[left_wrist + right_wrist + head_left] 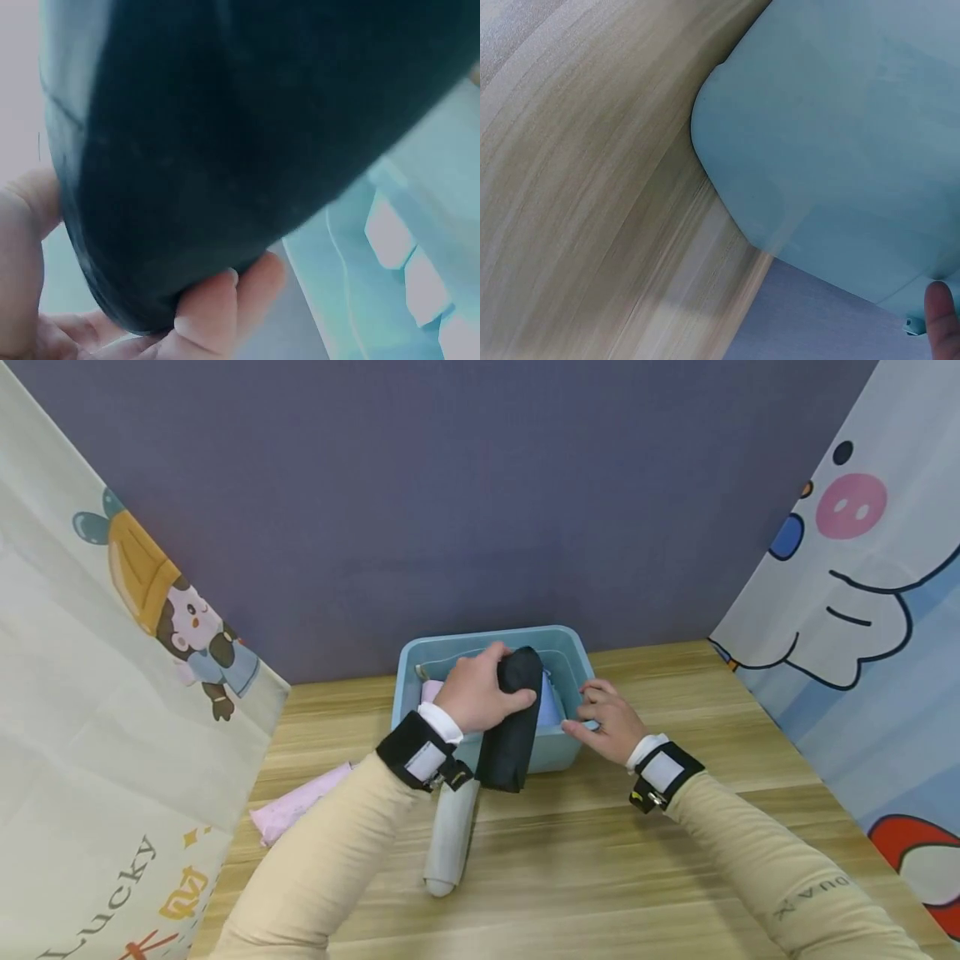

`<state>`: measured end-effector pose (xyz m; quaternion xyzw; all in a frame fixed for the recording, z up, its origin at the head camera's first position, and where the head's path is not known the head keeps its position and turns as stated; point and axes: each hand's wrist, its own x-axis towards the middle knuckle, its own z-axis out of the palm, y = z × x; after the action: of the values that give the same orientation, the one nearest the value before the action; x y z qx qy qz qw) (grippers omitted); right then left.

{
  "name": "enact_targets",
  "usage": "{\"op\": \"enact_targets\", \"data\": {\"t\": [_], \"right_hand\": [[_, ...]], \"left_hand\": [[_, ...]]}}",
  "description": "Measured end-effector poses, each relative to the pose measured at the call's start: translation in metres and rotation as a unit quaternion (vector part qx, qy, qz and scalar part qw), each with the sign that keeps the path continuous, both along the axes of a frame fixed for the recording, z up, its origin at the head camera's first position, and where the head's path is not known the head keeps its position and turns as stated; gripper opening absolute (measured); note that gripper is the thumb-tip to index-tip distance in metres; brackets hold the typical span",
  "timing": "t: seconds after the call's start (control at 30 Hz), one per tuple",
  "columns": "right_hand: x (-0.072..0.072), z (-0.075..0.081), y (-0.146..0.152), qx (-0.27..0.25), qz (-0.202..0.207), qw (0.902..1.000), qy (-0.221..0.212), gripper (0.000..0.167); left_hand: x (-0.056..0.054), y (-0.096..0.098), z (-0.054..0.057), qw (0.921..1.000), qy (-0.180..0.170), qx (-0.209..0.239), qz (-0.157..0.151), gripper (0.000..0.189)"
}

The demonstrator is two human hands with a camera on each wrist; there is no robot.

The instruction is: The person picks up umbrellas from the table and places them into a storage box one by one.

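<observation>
My left hand grips a black folded umbrella near its upper end, over a light blue plastic bin. In the left wrist view the thumb and fingers wrap the rounded end of the umbrella. The umbrella slants toward me, its lower end overlapping the bin's front wall. My right hand holds the bin's rim at the right front corner, fingers curled over the edge. The right wrist view shows the bin's outer wall and one fingertip. Inside the bin lie a blue item and a pink item, both partly hidden.
A grey folded umbrella lies on the wooden table in front of the bin. Left of it is a pink patterned bundle, partly behind my left forearm. A dark panel stands behind the bin, with printed curtains on both sides.
</observation>
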<state>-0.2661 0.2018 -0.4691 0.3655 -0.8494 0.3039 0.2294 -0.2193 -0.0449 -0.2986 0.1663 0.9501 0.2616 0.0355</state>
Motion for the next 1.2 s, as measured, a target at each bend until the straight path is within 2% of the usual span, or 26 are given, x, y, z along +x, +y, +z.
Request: {"op": "enact_targets", "data": {"t": [0.17, 0.27, 0.4, 0.5, 0.6, 0.73, 1.0, 1.2], "right_hand": [[-0.001, -0.001, 0.0, -0.007, 0.001, 1.0, 0.0, 0.042], [0.0, -0.001, 0.0, -0.008, 0.004, 1.0, 0.0, 0.043], [0.0, -0.001, 0.0, -0.009, 0.008, 0.9999, 0.003, 0.045], [0.0, -0.001, -0.001, -0.013, 0.011, 0.9998, 0.01, 0.049], [-0.001, 0.0, -0.001, -0.017, 0.011, 0.9997, 0.018, 0.052], [0.0, -0.001, -0.002, -0.018, 0.007, 0.9995, 0.024, 0.053], [-0.001, -0.002, -0.001, -0.01, 0.005, 0.9999, 0.012, 0.051], [-0.002, -0.003, -0.001, -0.01, 0.007, 0.9998, 0.013, 0.052]], "left_hand": [[-0.028, -0.001, 0.004, 0.9983, -0.019, 0.044, 0.032, 0.062], [-0.043, 0.002, 0.007, 0.9942, -0.038, 0.084, 0.055, 0.06], [-0.062, 0.006, 0.01, 0.9822, -0.06, 0.15, 0.096, 0.065], [-0.076, 0.01, 0.008, 0.9728, -0.057, 0.188, 0.122, 0.066], [-0.088, 0.015, 0.002, 0.9659, -0.053, 0.213, 0.137, 0.065], [-0.1, 0.02, -0.01, 0.9615, -0.057, 0.227, 0.144, 0.063], [-0.117, 0.03, -0.037, 0.958, -0.058, 0.234, 0.156, 0.065], [-0.123, 0.039, -0.057, 0.9599, -0.06, 0.236, 0.139, 0.062]]}}
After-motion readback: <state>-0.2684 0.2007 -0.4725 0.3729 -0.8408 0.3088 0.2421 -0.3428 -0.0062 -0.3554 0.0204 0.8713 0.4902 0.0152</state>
